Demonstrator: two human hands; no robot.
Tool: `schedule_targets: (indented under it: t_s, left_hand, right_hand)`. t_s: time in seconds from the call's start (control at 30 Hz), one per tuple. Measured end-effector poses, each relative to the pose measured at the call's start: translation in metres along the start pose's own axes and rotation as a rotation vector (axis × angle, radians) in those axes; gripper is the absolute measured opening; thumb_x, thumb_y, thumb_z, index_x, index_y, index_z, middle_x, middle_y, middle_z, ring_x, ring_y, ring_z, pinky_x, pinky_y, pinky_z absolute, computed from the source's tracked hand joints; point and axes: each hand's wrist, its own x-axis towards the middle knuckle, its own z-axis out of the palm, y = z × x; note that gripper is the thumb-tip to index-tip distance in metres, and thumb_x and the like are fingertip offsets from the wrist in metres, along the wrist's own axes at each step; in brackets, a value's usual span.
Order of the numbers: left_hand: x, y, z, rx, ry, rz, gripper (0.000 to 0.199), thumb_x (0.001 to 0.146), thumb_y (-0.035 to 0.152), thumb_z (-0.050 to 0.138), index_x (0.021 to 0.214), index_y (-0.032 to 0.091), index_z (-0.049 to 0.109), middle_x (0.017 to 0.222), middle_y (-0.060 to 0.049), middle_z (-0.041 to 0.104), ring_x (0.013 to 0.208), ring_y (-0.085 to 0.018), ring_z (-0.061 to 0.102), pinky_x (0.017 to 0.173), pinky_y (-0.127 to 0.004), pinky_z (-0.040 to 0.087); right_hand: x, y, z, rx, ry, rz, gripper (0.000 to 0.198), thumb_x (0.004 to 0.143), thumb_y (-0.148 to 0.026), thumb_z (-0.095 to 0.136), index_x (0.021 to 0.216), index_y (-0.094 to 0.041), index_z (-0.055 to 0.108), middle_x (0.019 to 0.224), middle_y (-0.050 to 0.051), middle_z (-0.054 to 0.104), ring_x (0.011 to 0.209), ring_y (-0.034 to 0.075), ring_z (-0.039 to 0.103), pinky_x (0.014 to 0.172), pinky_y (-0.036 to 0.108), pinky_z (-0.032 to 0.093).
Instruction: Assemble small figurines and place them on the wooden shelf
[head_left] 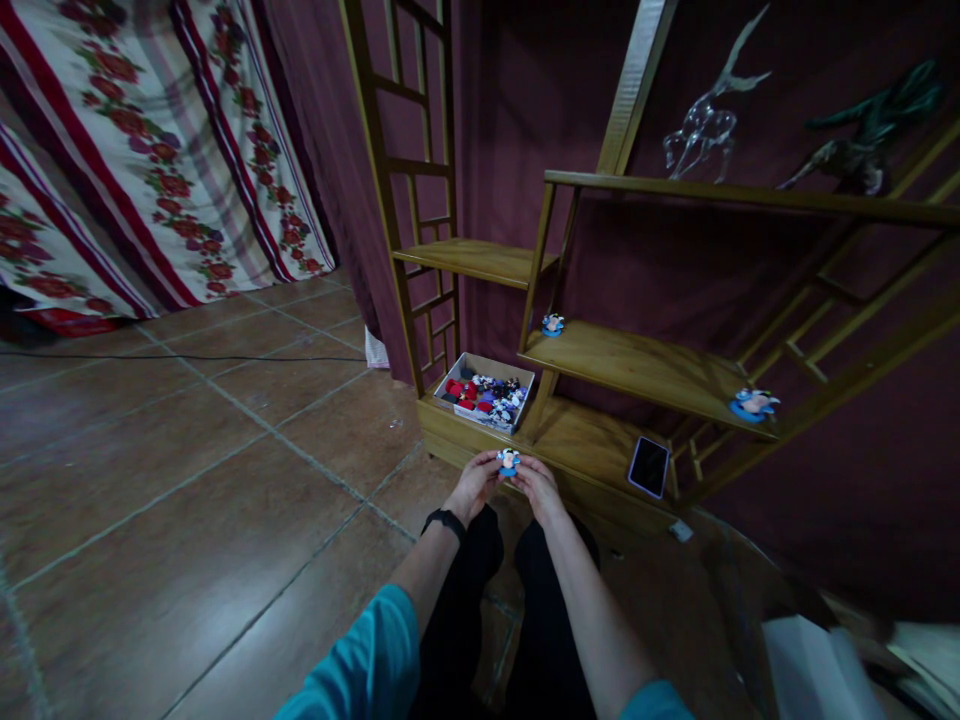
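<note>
A small figurine in white and black on a blue base is held upright between both hands, in front of the low shelf. My left hand grips its left side with closed fingers. On the other side, my right hand pinches it too. Just beyond the hands, an open cardboard box holds many small red, black, white and purple pieces. Two similar blue-based figurines sit on the middle shelf, one figurine at its left end and another figurine at its right end.
The wooden display shelf spans the front and right. A tablet leans on its lowest board. On the top board stand a clear deer ornament and a dark green sculpture. A floral cloth hangs left; a cable crosses the tiles.
</note>
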Motion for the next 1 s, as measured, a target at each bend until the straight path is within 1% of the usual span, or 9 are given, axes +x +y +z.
schedule_targets:
  t_s: [0.17,0.4,0.6,1.0]
  left_hand:
    - [-0.0018,0.0,0.0018,-0.01,0.009,0.016,0.021,0.061,0.017,0.075,0.079,0.013,0.066,0.075,-0.007,0.068,0.064,-0.012,0.061,0.061,-0.023,0.046]
    - [-0.0042,0.0013,0.0042,-0.004,-0.008,0.016,0.023,0.059,0.018,0.076,0.079,0.012,0.066,0.074,-0.007,0.067,0.064,-0.012,0.06,0.061,-0.022,0.045]
    - [-0.0056,0.0011,0.0051,0.005,-0.004,0.025,0.019,0.063,0.017,0.074,0.08,0.012,0.066,0.075,-0.007,0.067,0.064,-0.012,0.06,0.06,-0.021,0.045]
    - [-0.0081,0.0035,0.0077,0.022,-0.009,0.019,0.019,0.063,0.017,0.074,0.08,0.011,0.068,0.077,-0.008,0.067,0.064,-0.011,0.059,0.06,-0.021,0.045]
  right_hand:
    - [-0.0006,-0.0001,0.0004,-0.012,0.011,0.004,0.026,0.057,-0.028,0.074,0.08,-0.02,0.065,0.083,0.002,0.071,0.075,0.015,0.065,0.065,0.024,0.05]
    - [-0.0029,-0.0019,0.0026,-0.009,0.033,-0.003,0.025,0.056,-0.029,0.075,0.077,-0.02,0.065,0.082,0.002,0.071,0.073,0.015,0.065,0.063,0.024,0.05]
    - [-0.004,-0.0031,0.003,0.001,0.053,0.011,0.025,0.057,-0.03,0.075,0.078,-0.02,0.065,0.081,0.002,0.071,0.07,0.014,0.065,0.062,0.024,0.05]
    - [-0.0034,-0.0031,0.0029,0.014,0.036,0.014,0.027,0.058,-0.03,0.075,0.081,-0.02,0.065,0.081,0.002,0.071,0.071,0.014,0.065,0.063,0.023,0.05]
